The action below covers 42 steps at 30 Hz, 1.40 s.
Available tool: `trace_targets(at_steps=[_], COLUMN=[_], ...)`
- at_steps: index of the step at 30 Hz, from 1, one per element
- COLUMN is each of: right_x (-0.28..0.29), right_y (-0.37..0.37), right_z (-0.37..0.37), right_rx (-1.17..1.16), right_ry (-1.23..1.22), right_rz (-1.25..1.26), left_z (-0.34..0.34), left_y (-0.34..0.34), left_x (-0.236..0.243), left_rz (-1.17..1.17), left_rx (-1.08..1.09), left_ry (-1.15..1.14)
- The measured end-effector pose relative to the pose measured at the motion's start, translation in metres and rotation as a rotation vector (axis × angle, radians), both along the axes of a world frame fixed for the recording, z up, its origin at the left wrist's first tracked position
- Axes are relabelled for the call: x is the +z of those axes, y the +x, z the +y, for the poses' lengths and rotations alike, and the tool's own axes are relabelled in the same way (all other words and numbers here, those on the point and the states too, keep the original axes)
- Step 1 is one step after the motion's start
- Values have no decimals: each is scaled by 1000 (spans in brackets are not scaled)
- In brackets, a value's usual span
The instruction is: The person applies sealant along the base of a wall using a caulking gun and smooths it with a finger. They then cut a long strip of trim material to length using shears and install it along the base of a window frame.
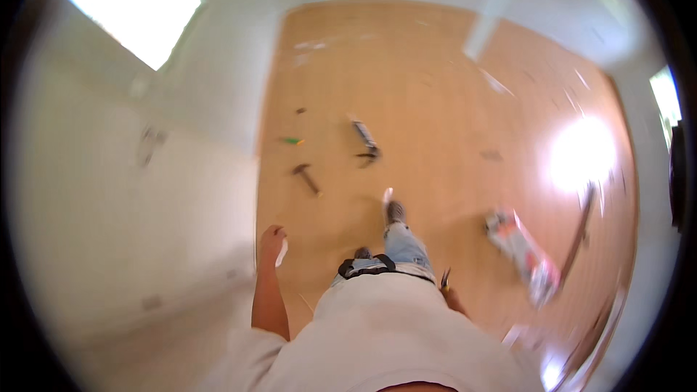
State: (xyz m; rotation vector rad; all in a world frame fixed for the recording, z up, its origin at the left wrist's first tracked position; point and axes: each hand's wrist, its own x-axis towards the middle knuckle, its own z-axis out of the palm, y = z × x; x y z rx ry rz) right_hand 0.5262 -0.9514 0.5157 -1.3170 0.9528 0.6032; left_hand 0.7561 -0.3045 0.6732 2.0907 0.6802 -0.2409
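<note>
Pliers-like tool (446, 279) at five o'clock is already in hand, the right hand (453, 297) seemingly closed round it, while the left hand (271, 242) at eight curls beside a white scrap (282, 252), hold unclear, and the hammer (309, 181) at nine lies untouched on the floor (417, 87).

Your left arm reaches forward out of its pale short sleeve, forearm (269, 305) bare, with your left hand (271, 245) over the left edge of the floor (435, 101), well out from your torso (385, 327). Its fingers look curled, though blur hides how tightly. Your right hand (449, 296) is held low, close against your right side, closed in a grip; your torso covers most of that arm. Your right leg (408, 247) is forward, and your left foot (363, 252) is behind it.
</note>
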Motion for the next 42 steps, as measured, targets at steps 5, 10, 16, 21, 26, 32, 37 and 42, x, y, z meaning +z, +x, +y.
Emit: trace_targets(at_steps=[5, 10, 16, 21, 26, 32, 37, 42], right_x=[-45, -19, 102, 172, 162, 144, 106, 90], right_y=[141, 309, 549, 576, 515, 428, 448, 526], right_z=[-84, -150, -114, 20, 54, 63, 17, -12], right_rx=[551, 388, 121, 395, 997, 832, 890, 964], right_ry=[-342, -301, -195, -415, -533, -395, -377, -327], right_rz=[243, 367, -253, -353, -208, 65, 137, 173], left_z=[15, 80, 195, 311, 357, 306, 190, 71], left_y=[-39, -15, 127, 197, 239, 240, 232, 185], left_x=[8, 58, 134, 151, 135, 135, 139, 152], left_rz=[157, -15, -150, -238, -173, -152, -141, -102], left_rx=[103, 304, 373, 433, 555, 644, 660, 748], left_ry=[421, 662, 881, 1004, 872, 864, 911, 954])
